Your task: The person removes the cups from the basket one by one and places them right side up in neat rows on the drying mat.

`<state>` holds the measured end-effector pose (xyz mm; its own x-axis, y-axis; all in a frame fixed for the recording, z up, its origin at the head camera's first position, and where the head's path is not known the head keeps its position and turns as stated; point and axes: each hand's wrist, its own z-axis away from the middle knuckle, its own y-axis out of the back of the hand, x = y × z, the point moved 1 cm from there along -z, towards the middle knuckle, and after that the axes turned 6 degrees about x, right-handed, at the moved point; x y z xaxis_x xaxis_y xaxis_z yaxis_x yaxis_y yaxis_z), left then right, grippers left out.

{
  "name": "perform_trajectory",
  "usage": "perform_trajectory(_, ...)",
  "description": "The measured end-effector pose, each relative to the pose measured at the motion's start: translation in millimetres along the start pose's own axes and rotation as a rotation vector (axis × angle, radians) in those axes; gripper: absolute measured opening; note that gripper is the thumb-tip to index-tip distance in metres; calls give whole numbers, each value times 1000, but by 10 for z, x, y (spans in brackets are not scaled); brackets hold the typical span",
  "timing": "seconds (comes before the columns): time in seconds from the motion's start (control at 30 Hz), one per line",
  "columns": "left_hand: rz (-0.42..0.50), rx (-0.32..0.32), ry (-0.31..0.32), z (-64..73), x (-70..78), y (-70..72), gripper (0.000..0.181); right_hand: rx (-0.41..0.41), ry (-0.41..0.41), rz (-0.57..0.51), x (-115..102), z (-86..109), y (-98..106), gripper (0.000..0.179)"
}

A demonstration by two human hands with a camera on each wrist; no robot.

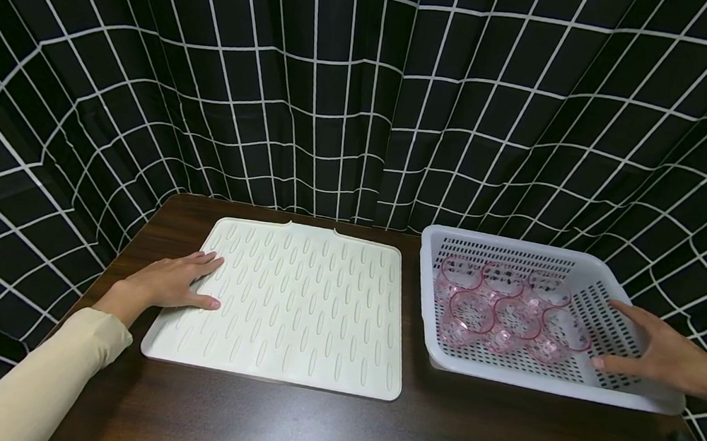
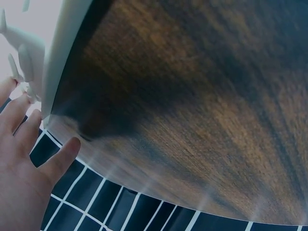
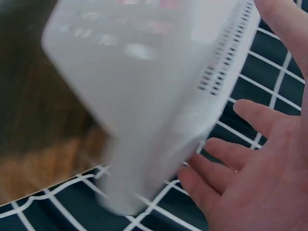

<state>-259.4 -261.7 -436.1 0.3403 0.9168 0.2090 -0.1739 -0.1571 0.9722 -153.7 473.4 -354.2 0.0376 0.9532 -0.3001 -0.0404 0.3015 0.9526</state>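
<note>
A flat white draining mat (image 1: 294, 307) with rows of raised oval ridges lies on the table, a small lip along its far edge. My left hand (image 1: 163, 283) rests at its left edge, fingers extended onto the ridged surface and thumb apart. To the right stands a white perforated plastic basket (image 1: 504, 377). Several clear pink-tinted cups (image 1: 471, 313) with pink rims sit in two rows inside, toward the basket's left. My right hand (image 1: 666, 356) is at the basket's right end, thumb and fingers spread wide. In the right wrist view its fingers are beside the basket's outer wall.
The dark brown wooden table (image 1: 320, 430) extends in front of the mat and basket, with a strip showing between them. A black curtain (image 1: 315, 89) with a white grid surrounds the table behind and at both sides.
</note>
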Motion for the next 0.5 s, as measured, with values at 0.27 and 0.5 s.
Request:
perform_trajectory(0.27,9,18,-21,32,50,43,103,-40,67,-168,-199,-104,189,113)
perform_trajectory(0.5,5,20,-17,29,32,35,104,-42,155,-212,-320,-201,253,98)
